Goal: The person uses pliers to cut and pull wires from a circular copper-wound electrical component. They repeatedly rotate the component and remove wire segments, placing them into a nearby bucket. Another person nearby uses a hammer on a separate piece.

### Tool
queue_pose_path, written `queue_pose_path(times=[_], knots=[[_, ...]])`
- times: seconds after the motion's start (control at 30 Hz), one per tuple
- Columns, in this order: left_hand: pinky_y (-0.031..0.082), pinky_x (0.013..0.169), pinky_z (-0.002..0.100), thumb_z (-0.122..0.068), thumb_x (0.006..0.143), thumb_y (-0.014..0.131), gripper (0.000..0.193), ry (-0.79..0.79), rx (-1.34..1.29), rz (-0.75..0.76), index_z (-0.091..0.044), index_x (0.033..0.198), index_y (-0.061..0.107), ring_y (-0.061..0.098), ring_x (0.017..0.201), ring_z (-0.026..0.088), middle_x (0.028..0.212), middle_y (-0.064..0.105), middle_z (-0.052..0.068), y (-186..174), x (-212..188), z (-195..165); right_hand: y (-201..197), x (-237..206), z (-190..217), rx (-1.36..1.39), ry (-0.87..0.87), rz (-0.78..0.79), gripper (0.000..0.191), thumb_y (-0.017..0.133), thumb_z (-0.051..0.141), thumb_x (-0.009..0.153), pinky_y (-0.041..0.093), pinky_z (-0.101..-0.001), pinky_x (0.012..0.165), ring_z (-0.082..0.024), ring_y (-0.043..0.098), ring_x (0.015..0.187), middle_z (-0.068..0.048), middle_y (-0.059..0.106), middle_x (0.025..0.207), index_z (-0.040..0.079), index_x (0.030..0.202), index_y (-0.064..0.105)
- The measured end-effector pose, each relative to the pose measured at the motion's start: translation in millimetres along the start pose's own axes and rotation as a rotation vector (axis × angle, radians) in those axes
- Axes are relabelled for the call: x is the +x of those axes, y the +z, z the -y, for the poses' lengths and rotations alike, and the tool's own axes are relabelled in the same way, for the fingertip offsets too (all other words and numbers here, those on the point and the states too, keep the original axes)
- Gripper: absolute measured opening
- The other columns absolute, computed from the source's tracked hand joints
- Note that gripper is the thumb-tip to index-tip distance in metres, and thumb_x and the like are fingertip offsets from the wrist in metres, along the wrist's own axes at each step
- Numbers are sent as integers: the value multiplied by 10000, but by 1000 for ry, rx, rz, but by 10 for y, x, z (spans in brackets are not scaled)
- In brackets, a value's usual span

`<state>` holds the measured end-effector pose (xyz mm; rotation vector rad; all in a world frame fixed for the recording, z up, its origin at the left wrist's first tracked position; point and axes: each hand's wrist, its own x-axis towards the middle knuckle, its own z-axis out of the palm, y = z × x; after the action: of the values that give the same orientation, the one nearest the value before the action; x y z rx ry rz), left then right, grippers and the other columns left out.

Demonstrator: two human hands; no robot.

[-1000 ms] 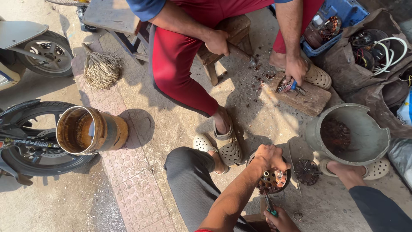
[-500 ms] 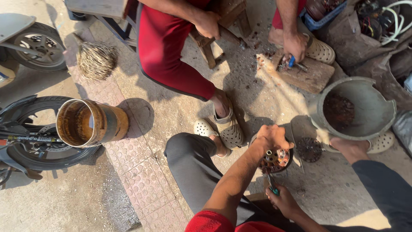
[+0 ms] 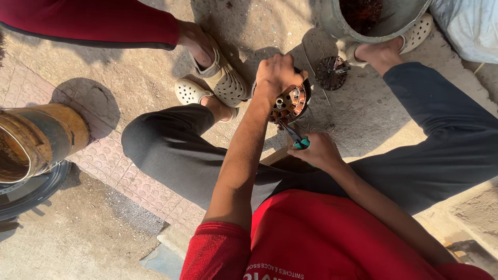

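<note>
Round motor stator [image 3: 290, 102], copper windings visible inside dark ring, is held on the ground between the knees, left hand [image 3: 276, 74] clamped over its top edge. Green-handled pliers [image 3: 294, 136] are gripped in right hand [image 3: 316, 150], tips at the windings. Grey bucket [image 3: 363, 21] sits near.

The motor stator [image 3: 290, 102] is sitting on the ground between the person's legs, with the left hand [image 3: 276, 74] lying on top of it and the right hand [image 3: 317, 150] just below it, holding pliers [image 3: 293, 136] against its near edge. A bucket [image 3: 373, 21] is standing beyond, upper right; a drum [image 3: 36, 140] is lying far left.
</note>
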<state>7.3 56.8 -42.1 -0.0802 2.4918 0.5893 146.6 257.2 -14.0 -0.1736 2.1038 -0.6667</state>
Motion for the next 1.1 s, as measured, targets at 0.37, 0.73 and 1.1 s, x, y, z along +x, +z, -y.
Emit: queue_pose_path(times=[0.37, 0.73, 1.1], knots=[[494, 970, 410, -607, 893, 515, 633, -21, 30, 33, -48, 1142, 680, 668, 1091, 278, 1122, 683, 175, 1, -7, -54, 317, -218, -398, 1885, 19, 1001, 299, 747, 225, 768, 497, -331, 603, -174, 632, 631, -76, 653, 719, -3, 955, 689], [492, 929, 447, -560, 811, 583, 589, 17, -30, -205, -61, 1103, 695, 668, 1074, 318, 1100, 692, 180, 138, -1, -10, -153, -113, -388, 2, -173, -175, 398, 707, 244, 805, 554, -390, 697, -252, 701, 761, -152, 732, 896, -17, 1105, 730], [568, 828, 440, -512, 910, 537, 496, -119, -146, -140, -62, 983, 733, 743, 886, 328, 898, 750, 175, 169, -64, 32, 216, -258, -419, 1400, 263, 490, 517, 413, 442, 1031, 576, -377, 541, -250, 706, 592, -114, 707, 740, -8, 984, 663]])
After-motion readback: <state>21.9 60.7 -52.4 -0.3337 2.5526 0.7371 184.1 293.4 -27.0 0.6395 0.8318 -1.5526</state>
